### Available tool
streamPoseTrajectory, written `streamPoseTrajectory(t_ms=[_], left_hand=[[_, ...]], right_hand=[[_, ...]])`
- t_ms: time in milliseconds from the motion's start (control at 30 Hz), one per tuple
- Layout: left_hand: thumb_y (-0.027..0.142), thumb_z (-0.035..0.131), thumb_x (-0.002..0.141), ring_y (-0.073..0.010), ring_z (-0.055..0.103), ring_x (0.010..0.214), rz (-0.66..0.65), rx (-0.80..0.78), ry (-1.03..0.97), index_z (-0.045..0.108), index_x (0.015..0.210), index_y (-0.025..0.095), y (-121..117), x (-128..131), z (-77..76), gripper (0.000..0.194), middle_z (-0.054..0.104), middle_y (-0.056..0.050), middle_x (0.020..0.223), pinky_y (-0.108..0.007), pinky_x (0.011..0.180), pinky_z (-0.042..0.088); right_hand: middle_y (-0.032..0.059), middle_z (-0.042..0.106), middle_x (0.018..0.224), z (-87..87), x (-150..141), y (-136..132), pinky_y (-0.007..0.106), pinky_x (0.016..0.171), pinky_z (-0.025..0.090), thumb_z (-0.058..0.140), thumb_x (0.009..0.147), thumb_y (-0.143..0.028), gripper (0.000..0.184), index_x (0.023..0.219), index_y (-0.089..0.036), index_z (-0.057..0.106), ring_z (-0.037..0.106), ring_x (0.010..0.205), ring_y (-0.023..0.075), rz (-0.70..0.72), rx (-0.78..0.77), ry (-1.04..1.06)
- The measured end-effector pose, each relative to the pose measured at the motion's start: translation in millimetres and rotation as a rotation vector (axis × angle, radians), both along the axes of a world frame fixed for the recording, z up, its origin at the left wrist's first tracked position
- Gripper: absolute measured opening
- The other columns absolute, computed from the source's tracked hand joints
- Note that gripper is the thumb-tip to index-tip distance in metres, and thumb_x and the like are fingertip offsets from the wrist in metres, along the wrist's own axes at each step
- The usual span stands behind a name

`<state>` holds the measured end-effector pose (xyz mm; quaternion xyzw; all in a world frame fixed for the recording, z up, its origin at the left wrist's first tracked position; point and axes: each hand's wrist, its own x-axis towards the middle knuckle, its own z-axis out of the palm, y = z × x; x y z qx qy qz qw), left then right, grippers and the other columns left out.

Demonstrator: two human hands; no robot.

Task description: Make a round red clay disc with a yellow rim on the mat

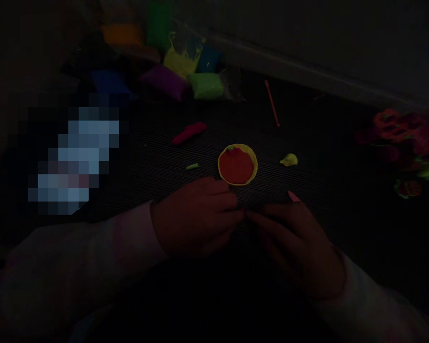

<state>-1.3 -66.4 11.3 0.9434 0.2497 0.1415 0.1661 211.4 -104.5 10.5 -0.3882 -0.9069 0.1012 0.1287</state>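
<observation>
The picture is very dark. My left hand [200, 216] is closed, its thumb and fingertips pinched near the middle of the table. Fingers of my right hand [298, 243] are pressed together and meet the left fingertips. A tiny dark red bit of clay [244, 212] seems to show between them, mostly hidden. Just beyond lies a round clay piece [236, 166] with a yellow rim, an orange-red middle and small red and green bits at its upper edge. The tip of a pink pointed tool [293, 196] sticks out behind my right hand.
Around lie a red clay lump [189, 133], a green clay stick [192, 166], a yellow clay piece [289, 159] and a thin pink tool [272, 103]. Bags of coloured clay [207, 85] are heaped at the back; colourful flower-like pieces [414, 138] stand right. A blurred patch [78, 157] covers something left.
</observation>
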Motion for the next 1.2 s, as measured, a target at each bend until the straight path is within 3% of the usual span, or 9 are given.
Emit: streamPoseTrajectory(t_ms=[133, 433, 733, 1200], left_hand=[[0.021, 0.047, 0.078, -0.0165, 0.048, 0.079, 0.007, -0.006, 0.001, 0.058, 0.096, 0.016, -0.1, 0.3, 0.5, 0.022, 0.059, -0.004, 0.083, -0.031, 0.07, 0.04], [0.018, 0.045, 0.079, -0.0156, 0.048, 0.075, 0.022, 0.01, -0.028, 0.056, 0.102, 0.015, 1.6, -0.3, 0.2, 0.026, 0.059, -0.004, 0.082, -0.03, 0.067, 0.04], [0.017, 0.042, 0.079, -0.015, 0.048, 0.07, 0.177, 0.086, -0.066, 0.061, 0.083, 0.015, 3.3, -1.6, 3.2, 0.019, 0.059, -0.004, 0.075, -0.028, 0.063, 0.039], [0.017, 0.043, 0.078, -0.0155, 0.047, 0.071, 0.2, 0.084, -0.064, 0.062, 0.081, 0.016, 2.4, -0.7, 1.8, 0.019, 0.058, -0.003, 0.076, -0.028, 0.063, 0.038]], right_hand=[[0.0046, 0.058, 0.092, 3.5, -1.6, -1.2, 0.051, 0.087, 0.032, 0.046, 0.077, -0.018, 0.029, 0.104, -0.024, 0.057, 0.051, 0.077, 0.0172, 0.017, -0.008, 0.002], [0.0063, 0.056, 0.095, 2.1, -2.5, 0.2, 0.049, 0.086, 0.032, 0.048, 0.076, -0.018, 0.034, 0.11, -0.022, 0.053, 0.049, 0.078, 0.0182, 0.03, -0.018, -0.044], [0.0066, 0.055, 0.098, -0.5, -1.7, 0.6, 0.051, 0.087, 0.032, 0.048, 0.078, -0.018, 0.038, 0.116, -0.021, 0.047, 0.049, 0.084, 0.019, -0.007, -0.026, -0.069], [0.0094, 0.051, 0.101, -1.2, -5.4, 1.9, 0.053, 0.088, 0.033, 0.045, 0.08, -0.027, 0.037, 0.116, -0.019, 0.047, 0.05, 0.087, 0.0214, -0.062, -0.028, -0.129]])
